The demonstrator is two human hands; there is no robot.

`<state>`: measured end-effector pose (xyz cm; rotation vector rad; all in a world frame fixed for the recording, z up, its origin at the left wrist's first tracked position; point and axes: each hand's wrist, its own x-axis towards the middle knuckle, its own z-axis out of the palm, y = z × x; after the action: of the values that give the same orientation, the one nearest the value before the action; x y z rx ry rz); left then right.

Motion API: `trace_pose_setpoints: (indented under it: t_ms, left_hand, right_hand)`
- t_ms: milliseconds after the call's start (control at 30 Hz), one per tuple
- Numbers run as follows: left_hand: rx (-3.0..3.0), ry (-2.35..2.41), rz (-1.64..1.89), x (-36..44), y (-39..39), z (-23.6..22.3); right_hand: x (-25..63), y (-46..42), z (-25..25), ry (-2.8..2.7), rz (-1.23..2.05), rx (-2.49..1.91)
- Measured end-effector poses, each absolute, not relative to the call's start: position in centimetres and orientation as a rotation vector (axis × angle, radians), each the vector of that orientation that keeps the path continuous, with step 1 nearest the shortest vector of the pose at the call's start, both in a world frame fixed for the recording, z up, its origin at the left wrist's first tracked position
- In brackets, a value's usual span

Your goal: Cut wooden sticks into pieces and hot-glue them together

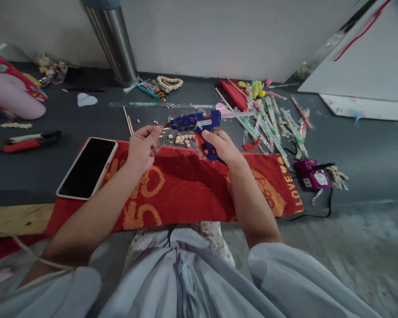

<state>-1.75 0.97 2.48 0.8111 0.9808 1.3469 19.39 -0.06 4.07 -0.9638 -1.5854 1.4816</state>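
Note:
My right hand (219, 143) is wrapped round the handle of a blue hot glue gun (194, 121), with fingers at its orange trigger. A pale glue stick (240, 114) sticks out of the gun's back end. The nozzle points left, close to the fingertips of my left hand (144, 145). Those fingers are pinched together; whatever is between them is too small to make out. Below both hands lies a red towel (192, 190) with orange lettering. Small cream-coloured pieces (185, 140) are scattered on the dark table under the gun.
A phone (88, 168) lies at the towel's left end, with red-handled pliers (26, 142) farther left. A steel tumbler (114, 44) stands at the back. Wrapped sticks (278, 121) pile up at the right, near a purple power socket block (311, 174) with a black cable.

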Motion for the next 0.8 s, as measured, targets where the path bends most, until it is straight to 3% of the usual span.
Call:
trace_pose_setpoints:
  t_ms: [800]
  left_hand:
    - [0.822,0.98,1.351,-1.79,1.29,2.09]
  right_hand:
    - [19.46,0.06,3.65,-1.548,1.497,-0.905]
